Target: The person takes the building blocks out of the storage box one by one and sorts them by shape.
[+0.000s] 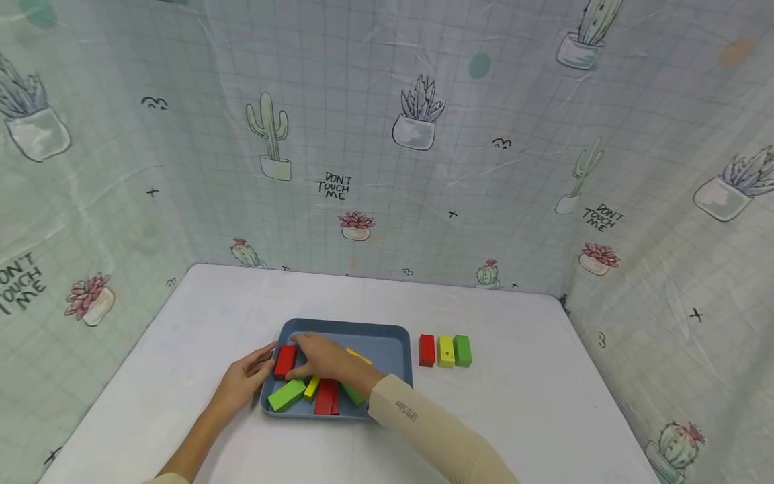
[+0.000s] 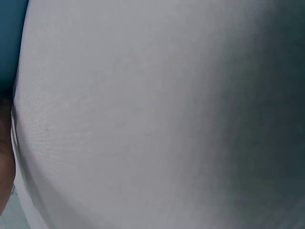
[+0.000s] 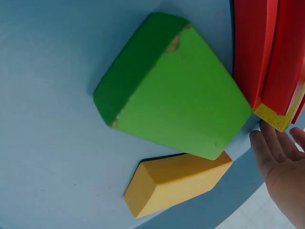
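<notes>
In the head view, my left hand [image 1: 240,383] rests its fingertips against the left wall of a blue-grey tray [image 1: 351,328]; the left wrist view shows only part of that hand [image 2: 5,157] beside the tray's side [image 2: 10,43]. My right hand [image 1: 323,356] reaches over the tray, thumb and fingers spread close around a red block [image 1: 285,362]. The right wrist view has its fingers [image 3: 274,143] pointing down, apart from one another. In front of it lie a green block [image 3: 178,95], a yellow block [image 3: 176,183] and red blocks [image 3: 252,47].
More blocks lie loose along the tray's near side, including a light green block [image 1: 287,395]. Right of the tray, a red block [image 1: 426,351], a yellow block [image 1: 446,351] and a green block [image 1: 462,351] stand in a row on the white table [image 1: 544,403].
</notes>
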Motion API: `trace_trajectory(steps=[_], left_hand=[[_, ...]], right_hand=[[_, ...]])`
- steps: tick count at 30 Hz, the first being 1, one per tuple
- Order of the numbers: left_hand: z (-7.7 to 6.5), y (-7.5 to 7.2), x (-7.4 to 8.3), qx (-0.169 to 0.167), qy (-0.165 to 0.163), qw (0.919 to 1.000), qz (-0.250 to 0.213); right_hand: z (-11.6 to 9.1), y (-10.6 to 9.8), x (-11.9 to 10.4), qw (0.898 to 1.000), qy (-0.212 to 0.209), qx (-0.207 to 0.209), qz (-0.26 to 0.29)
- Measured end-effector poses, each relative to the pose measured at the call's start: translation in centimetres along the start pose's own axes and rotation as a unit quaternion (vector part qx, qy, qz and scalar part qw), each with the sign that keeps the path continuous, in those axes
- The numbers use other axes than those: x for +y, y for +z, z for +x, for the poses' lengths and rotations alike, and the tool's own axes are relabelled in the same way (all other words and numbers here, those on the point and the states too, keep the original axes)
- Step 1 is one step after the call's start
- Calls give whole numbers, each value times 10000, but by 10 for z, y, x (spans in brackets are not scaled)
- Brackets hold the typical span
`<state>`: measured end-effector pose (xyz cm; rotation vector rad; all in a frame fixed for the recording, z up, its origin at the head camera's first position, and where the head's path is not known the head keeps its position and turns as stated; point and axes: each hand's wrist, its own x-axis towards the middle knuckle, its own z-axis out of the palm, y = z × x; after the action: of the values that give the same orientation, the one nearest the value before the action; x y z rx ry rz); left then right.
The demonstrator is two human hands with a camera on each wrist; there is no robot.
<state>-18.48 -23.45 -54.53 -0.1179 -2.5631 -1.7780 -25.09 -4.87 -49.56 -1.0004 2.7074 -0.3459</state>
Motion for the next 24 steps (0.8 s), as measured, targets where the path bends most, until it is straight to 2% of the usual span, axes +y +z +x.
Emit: trace_trajectory(steps=[6, 12, 24], left_hand=[[-2, 1, -2, -11, 106, 9998, -148], [-3, 2, -3, 14, 53, 9998, -171], [-3, 3, -3, -8, 134, 9998, -137]], right_hand=[[-1, 3, -4, 9997, -206, 2, -140], [-1, 6, -4, 9994, -286, -7, -178], [-2, 8, -3, 9995, -80, -35, -312]])
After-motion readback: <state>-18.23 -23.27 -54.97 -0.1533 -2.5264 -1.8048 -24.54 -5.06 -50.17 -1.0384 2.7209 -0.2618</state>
